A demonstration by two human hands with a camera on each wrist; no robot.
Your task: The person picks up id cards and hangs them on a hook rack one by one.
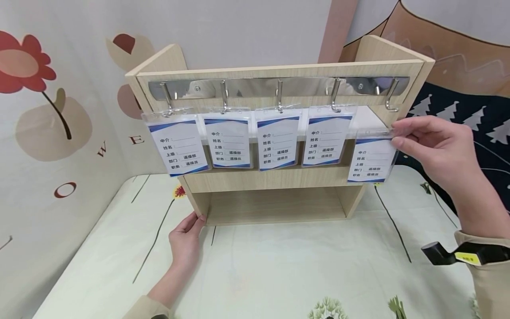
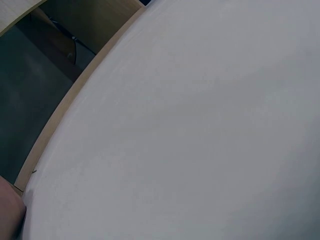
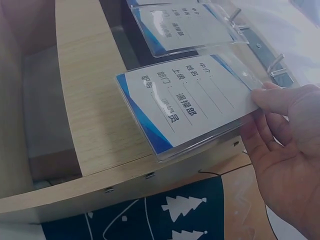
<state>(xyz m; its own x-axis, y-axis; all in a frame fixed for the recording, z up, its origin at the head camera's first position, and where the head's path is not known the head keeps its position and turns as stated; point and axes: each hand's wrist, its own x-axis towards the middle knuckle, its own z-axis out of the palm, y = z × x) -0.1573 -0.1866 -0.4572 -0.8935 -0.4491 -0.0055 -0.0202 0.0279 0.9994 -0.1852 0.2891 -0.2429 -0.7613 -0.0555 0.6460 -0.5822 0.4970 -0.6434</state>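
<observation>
In the head view, my right hand pinches the upper right corner of an ID badge in a clear plastic sleeve, just below the rightmost metal hook. The right wrist view shows the thumb on the face of this badge and the fingers behind it. Several similar badges hang from the other hooks in a row. My left hand grips the lower left corner of the wooden shelf rack with thumb and fingers. Only a bit of the left hand shows in the left wrist view.
A shiny metal strip bearing the hooks is fixed across the rack's upper front board. The rack stands on a pale flowered cloth. Behind it hang a printed curtain and, at right, a dark cloth with white trees.
</observation>
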